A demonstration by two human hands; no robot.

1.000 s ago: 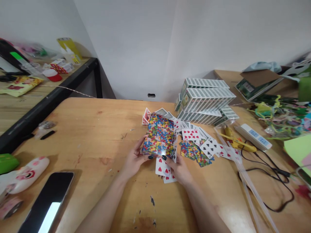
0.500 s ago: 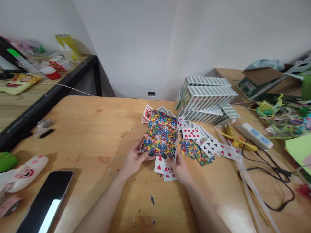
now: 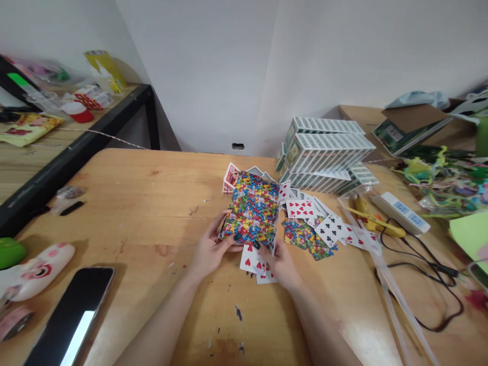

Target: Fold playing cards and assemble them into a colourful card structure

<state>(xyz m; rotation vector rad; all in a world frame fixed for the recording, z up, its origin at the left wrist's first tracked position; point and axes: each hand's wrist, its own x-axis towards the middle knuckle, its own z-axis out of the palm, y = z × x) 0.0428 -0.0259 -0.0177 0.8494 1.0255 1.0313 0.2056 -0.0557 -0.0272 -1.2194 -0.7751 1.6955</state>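
Between my two hands is a panel of joined playing cards (image 3: 253, 206), its colourful patterned backs facing me. My left hand (image 3: 213, 249) is closed on its lower left edge, thumb on the front. My right hand (image 3: 282, 262) grips the lower right corner, its thumb near the bottom edge; the fingers behind are hidden. Below the panel, heart-faced playing cards (image 3: 249, 260) show between the hands. A red-backed or picture card (image 3: 231, 175) pokes out at the upper left. Loose cards lie to the right, among them a heart card (image 3: 300, 209) and a club card (image 3: 330, 230).
Striped card boxes (image 3: 328, 152) are stacked at the back right. A yellow glue gun (image 3: 375, 221), a power strip (image 3: 400, 212) and black cable (image 3: 427, 300) lie right, with clear glue sticks (image 3: 392, 290). A phone (image 3: 70, 315) and a white plush-like object (image 3: 46, 272) lie left.
Both hands keep their hold on the card panel. Its lower edge and my thumbs have shifted very slightly; the camera view has moved a little.
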